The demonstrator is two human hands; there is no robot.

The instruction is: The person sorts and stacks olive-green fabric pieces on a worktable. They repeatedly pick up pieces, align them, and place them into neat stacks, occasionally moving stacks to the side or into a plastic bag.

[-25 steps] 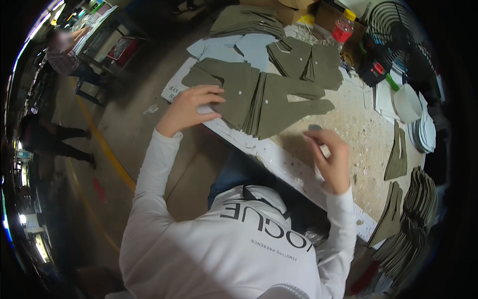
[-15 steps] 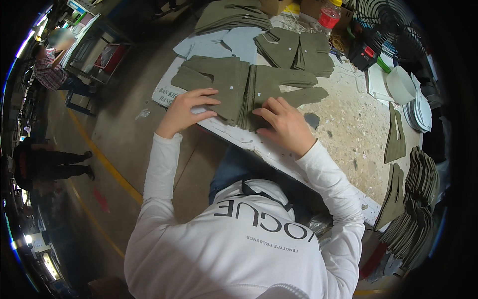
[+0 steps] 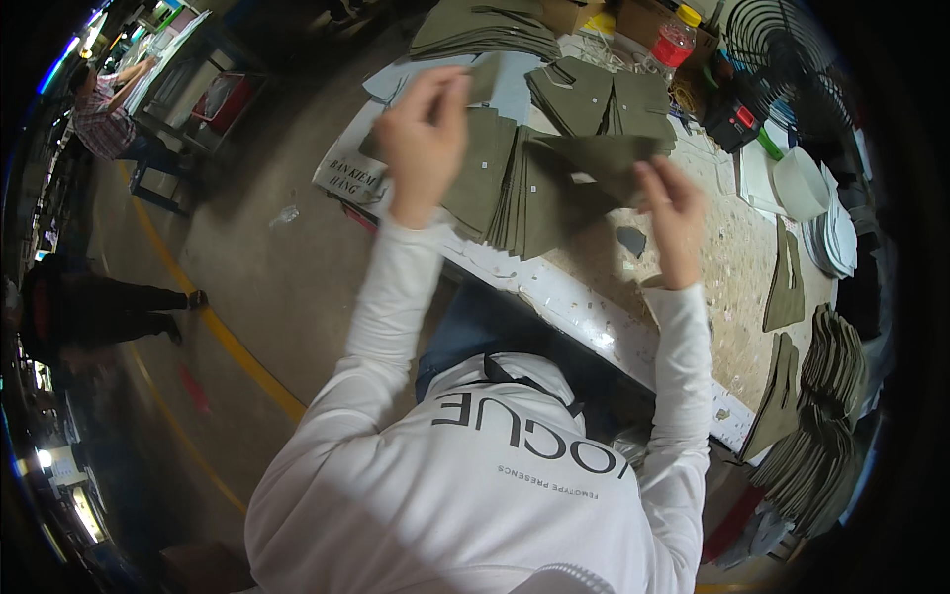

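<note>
My left hand (image 3: 426, 148) is raised over the left stack of olive cut fabric pieces (image 3: 480, 163), its thumb and fingers pinched together. From its fingertips an olive fabric piece (image 3: 484, 79) sticks out, blurred and mostly hidden behind the hand. My right hand (image 3: 678, 218) has its fingers closed on the edge of another olive fabric piece (image 3: 604, 158), lifted and blurred above the right stack (image 3: 534, 213). Small white labels show on both stacks, which lie side by side with fanned edges along the table's near side.
More olive stacks (image 3: 485, 35) and pale blue-grey pieces (image 3: 391, 79) lie at the back. A red-labelled bottle (image 3: 674, 40), a fan (image 3: 782, 49) and a white bowl (image 3: 800, 183) stand back right. Olive bundles (image 3: 836, 366) hang over the right edge. A worn table (image 3: 712, 257) carries these.
Both hands have risen off the stacks, the left upward and the right toward the right. Each now holds a fabric piece. My view has shifted slightly.
</note>
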